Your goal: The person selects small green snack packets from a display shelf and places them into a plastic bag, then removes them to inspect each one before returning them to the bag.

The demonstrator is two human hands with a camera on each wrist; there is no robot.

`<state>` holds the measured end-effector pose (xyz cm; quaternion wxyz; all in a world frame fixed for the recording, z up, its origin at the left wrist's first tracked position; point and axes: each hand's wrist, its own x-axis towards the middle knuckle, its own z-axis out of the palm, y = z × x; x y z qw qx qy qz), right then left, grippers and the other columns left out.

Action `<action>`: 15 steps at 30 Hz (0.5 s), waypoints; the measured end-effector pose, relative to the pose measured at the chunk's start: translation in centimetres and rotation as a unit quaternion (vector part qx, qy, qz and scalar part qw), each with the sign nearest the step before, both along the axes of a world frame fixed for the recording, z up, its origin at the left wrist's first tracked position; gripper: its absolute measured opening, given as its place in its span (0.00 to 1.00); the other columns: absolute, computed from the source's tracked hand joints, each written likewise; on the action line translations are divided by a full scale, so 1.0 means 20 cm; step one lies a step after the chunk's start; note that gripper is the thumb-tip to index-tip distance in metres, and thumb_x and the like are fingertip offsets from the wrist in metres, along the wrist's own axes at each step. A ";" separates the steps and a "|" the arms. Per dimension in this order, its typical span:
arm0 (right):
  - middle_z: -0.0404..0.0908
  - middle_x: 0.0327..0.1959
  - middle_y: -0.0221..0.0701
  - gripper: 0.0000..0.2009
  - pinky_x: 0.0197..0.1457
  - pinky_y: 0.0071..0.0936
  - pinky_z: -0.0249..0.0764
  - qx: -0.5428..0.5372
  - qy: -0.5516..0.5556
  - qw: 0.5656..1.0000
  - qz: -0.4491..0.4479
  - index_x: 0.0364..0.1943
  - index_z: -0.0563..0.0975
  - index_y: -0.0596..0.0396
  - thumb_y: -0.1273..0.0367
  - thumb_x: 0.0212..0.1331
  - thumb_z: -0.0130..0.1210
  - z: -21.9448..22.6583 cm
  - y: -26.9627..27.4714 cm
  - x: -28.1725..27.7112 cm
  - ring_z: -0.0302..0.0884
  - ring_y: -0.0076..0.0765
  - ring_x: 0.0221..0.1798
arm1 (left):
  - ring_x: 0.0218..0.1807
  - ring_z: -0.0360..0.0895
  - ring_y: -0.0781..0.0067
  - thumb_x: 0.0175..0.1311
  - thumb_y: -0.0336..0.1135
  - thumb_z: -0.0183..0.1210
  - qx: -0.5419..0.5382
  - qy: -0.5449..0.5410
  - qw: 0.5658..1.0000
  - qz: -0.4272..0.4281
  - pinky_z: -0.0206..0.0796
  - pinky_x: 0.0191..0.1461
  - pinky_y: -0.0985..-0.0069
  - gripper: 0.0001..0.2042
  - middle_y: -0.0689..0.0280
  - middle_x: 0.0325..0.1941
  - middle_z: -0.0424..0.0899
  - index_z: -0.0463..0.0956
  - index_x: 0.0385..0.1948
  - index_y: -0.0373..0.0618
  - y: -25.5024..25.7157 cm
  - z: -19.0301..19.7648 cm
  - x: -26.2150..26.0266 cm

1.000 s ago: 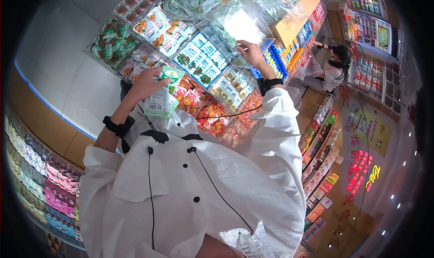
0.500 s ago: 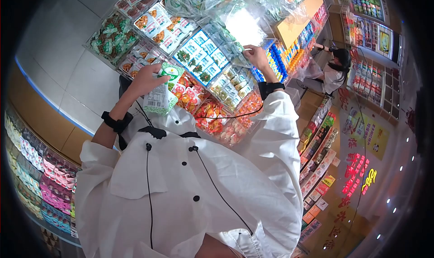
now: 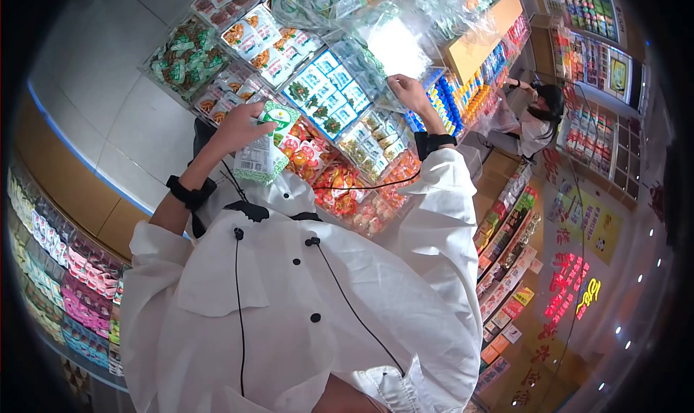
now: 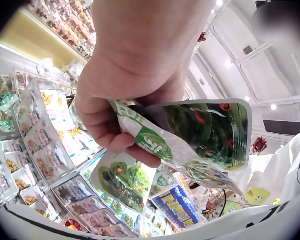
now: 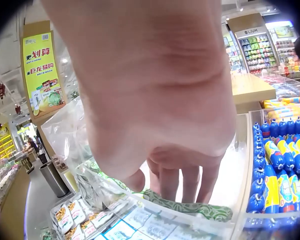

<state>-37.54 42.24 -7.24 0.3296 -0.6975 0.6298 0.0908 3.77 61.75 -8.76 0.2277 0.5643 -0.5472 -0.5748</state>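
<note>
In front of the snack display bins [image 3: 318, 95], your left hand [image 3: 238, 127] grips a green snack packet [image 3: 262, 147] with fingers curled round its top edge, held near your chest, while your right hand [image 3: 406, 91] pinches the clear plastic bag [image 3: 390, 48] above the bins

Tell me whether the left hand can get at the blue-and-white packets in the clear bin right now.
Probably not as it stands: the left hand already grips green snack packets, so its grip is full. The blue-and-white packets lie close beyond it with nothing between, and the right hand is nearer.
</note>
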 end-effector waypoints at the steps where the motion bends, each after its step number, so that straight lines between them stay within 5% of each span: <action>1: 0.86 0.39 0.43 0.15 0.50 0.31 0.77 -0.037 -0.014 0.999 0.012 0.50 0.80 0.53 0.61 0.64 0.55 0.01 -0.01 0.01 0.85 0.40 0.43 | 0.39 0.81 0.64 0.57 0.44 0.64 -0.004 0.003 1.000 0.001 0.69 0.46 0.68 0.18 0.55 0.36 0.84 0.80 0.40 0.38 0.00 -0.02 0.00; 8: 0.86 0.40 0.39 0.14 0.51 0.30 0.77 -0.092 -0.145 0.984 0.055 0.48 0.81 0.55 0.63 0.65 0.56 -0.01 -0.11 0.16 0.85 0.38 0.44 | 0.31 0.70 0.72 0.57 0.45 0.64 -0.008 0.027 0.999 0.023 0.65 0.41 0.69 0.19 0.60 0.25 0.74 0.72 0.28 0.34 0.02 -0.05 0.01; 9: 0.86 0.40 0.33 0.13 0.48 0.27 0.77 -0.082 -0.110 0.987 0.080 0.48 0.81 0.57 0.66 0.65 0.58 -0.02 -0.13 0.18 0.83 0.28 0.43 | 0.31 0.70 0.72 0.57 0.45 0.64 -0.008 0.027 0.999 0.023 0.65 0.41 0.69 0.19 0.60 0.25 0.74 0.72 0.28 0.34 0.02 -0.05 0.01; 15: 0.86 0.32 0.36 0.13 0.42 0.26 0.76 -0.101 -0.019 0.988 0.116 0.44 0.83 0.56 0.63 0.61 0.61 0.03 -0.13 0.26 0.81 0.24 0.33 | 0.31 0.68 0.73 0.57 0.44 0.65 -0.032 0.027 0.998 0.043 0.64 0.40 0.69 0.19 0.61 0.25 0.73 0.70 0.28 0.35 0.03 -0.07 0.03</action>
